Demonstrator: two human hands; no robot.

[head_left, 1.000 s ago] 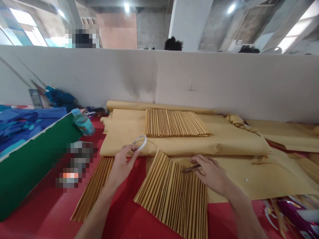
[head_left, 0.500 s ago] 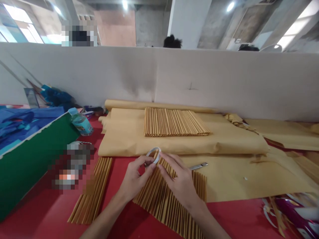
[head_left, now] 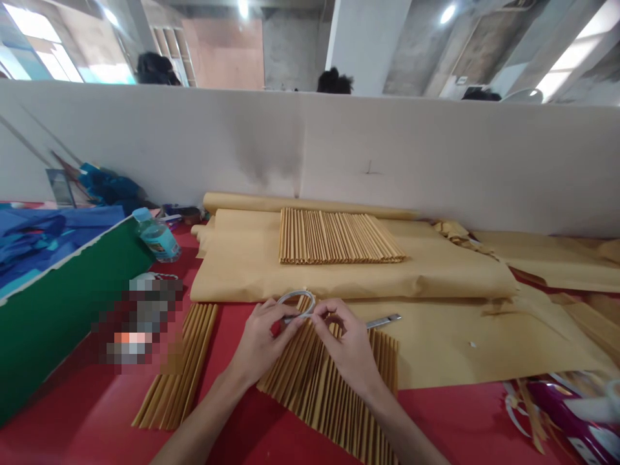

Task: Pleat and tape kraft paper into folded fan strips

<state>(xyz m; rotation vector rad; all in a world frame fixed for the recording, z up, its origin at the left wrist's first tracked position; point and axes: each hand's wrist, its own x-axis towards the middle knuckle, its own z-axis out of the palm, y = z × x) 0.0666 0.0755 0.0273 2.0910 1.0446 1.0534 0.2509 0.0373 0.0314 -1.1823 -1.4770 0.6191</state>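
- The white ring [head_left: 311,302], which looks like a thin roll of tape, is held over the far left end of the fanned paper [head_left: 324,394], the landmark here.
- The left hand [head_left: 261,339], over the left edge of the fanned paper, has its thumb and fingers clamped on the ring's left and near side.
- The right hand [head_left: 352,345], over the middle of the fanned paper, pinches the ring's right edge between thumb and fingertips. The two hands are close together; I cannot tell whether they touch.
- A cutter knife [head_left: 385,321] lies at the fanned paper's far right corner.
- To the right of the fanned paper spreads a flat brown sheet [head_left: 450,345].
- Left of it, apart, is a narrow pleated piece [head_left: 194,355] on the red table [head_left: 232,426].
- Beyond it lies thick folded brown paper [head_left: 358,281], bearing a pleated stack [head_left: 334,237].
- Farther off to its left are a capped bottle [head_left: 162,240] and a green board [head_left: 82,310].
- Well to its right sits a purple object [head_left: 557,410], partly cut off.
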